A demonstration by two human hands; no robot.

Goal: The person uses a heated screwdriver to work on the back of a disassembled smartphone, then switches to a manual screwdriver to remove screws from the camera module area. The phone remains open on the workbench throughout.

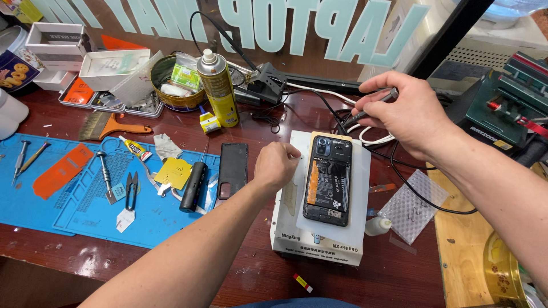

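- The right hand (408, 111) was closed around a thin dark screwdriver (374, 107), held near its rear end, the tip slanting down and to the left toward the top end of the opened phone (327, 179).
- That phone lay back-off, camera end away from the person, its long axis running from the near edge to the far edge of the white heating plate (357, 228).
- The tool tip hung just beyond the plate's far right corner, near the phone's camera block; whether it touched anything cannot be told.
- The left hand (275, 165) was curled into a loose fist, resting on the plate's left side just beside the phone's left edge; whether it pinched anything cannot be told.
- The right hand was the nearer to the phone's top end; the left was nearer its middle.
- To the right of the plate, black cables (411, 188) crossed the bench; to its left lay the removed back cover (232, 169) on the blue mat (68, 211).
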